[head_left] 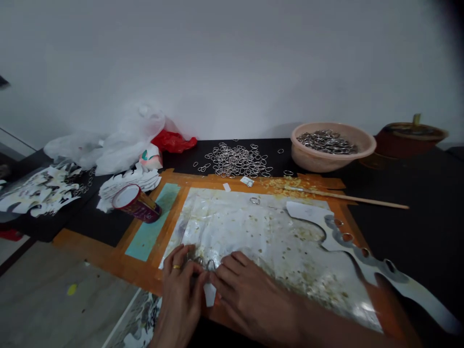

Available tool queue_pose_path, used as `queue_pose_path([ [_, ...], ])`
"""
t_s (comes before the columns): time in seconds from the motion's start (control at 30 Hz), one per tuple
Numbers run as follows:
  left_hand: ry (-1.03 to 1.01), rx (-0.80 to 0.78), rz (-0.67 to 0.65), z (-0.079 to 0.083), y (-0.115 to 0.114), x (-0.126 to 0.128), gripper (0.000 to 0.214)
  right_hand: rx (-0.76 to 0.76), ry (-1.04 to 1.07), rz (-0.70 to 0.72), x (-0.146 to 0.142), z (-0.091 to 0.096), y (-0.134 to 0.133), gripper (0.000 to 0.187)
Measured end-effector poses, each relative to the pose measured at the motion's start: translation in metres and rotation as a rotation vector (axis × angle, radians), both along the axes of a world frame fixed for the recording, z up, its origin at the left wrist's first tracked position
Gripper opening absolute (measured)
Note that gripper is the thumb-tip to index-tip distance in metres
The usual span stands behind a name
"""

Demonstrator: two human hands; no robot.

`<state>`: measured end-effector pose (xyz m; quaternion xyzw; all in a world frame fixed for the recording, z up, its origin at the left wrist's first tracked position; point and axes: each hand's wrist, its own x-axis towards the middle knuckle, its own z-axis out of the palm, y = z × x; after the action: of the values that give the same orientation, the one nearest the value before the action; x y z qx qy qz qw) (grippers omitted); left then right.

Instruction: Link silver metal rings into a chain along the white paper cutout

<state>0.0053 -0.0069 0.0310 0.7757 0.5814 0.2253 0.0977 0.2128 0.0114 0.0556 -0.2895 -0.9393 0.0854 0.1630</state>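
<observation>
At the front edge of the work surface, my left hand [181,285] and my right hand [250,292] meet with their fingertips closed on a small white paper piece [209,296]. Metal rings [210,264] stand up between the fingers at the paper's far edge; my hands cover most of it. A gold band circles one finger of my left hand. Under and beyond the hands lies a stained plastic-covered white sheet [232,220]. On its right, a long wavy white paper strip [348,249] carries several metal rings, and a loose ring [254,200] rests near the sheet's far edge.
A pile of metal rings [239,160] lies at the back. To its right stand a pink bowl [315,162] of rings, a brown pot [402,142] and a thin wooden stick [362,197]. A canister [139,205], wavy paper pieces [126,182] and plastic bags [126,140] are leftward.
</observation>
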Motion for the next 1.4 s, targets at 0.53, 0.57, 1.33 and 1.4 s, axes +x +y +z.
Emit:
queue_pose_path([
  [0.53,-0.119,-0.019,0.192,-0.002,0.001,0.008,0.009,-0.001,0.029,-0.014,-0.003,-0.017,-0.005,0.027],
  [0.57,-0.142,-0.057,0.195,0.000,0.002,0.009,0.007,0.000,0.026,-0.012,-0.003,-0.018,-0.006,0.029],
  [1.33,-0.049,0.335,-0.078,-0.010,-0.014,0.006,0.032,-0.166,0.042,-0.005,0.007,-0.008,0.002,0.014],
  [1.4,-0.033,0.372,-0.135,-0.011,-0.019,0.002,0.030,-0.149,0.038,0.009,0.007,-0.010,0.002,0.018],
])
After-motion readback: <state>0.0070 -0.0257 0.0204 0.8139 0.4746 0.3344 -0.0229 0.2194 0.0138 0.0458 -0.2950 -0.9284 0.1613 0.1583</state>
